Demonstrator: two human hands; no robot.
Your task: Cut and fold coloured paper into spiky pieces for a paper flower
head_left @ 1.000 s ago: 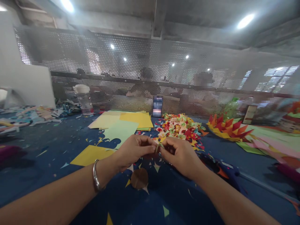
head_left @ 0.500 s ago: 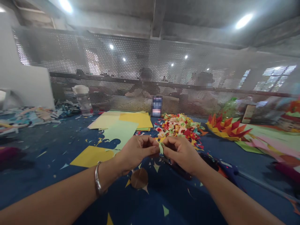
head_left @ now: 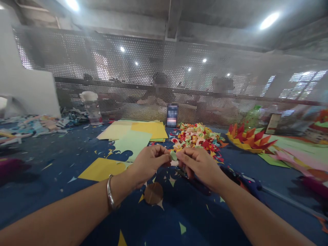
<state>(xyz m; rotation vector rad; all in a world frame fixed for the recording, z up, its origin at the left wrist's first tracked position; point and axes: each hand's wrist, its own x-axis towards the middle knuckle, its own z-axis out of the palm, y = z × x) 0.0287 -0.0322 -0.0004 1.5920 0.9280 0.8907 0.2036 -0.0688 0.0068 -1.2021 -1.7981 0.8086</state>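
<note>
A small pale green paper piece (head_left: 174,156) is pinched between my two hands near the middle of the view. My left hand (head_left: 151,161) grips its left side, fingers curled. On its right side, the thumb and fingers of my right hand (head_left: 196,164) are closed on it. Behind my hands lies a heap of small folded paper pieces (head_left: 198,135) in red, pink, yellow and green. A brown round disc (head_left: 153,193) rests on the blue table below my left hand. Under my right hand is a dark object (head_left: 197,184), partly hidden.
Yellow and green sheets (head_left: 135,136) lie at the back left, with a yellow sheet (head_left: 101,169) nearer. A phone (head_left: 172,115) stands behind. On the right are a glue gun (head_left: 247,182), an orange paper flower (head_left: 251,138) and a green bottle (head_left: 253,118). A cup (head_left: 93,107) stands back left.
The green paper piece has turned and looks broader and rounder between my fingertips. My right fingers have shifted slightly left over it, and the whole view has moved a little.
</note>
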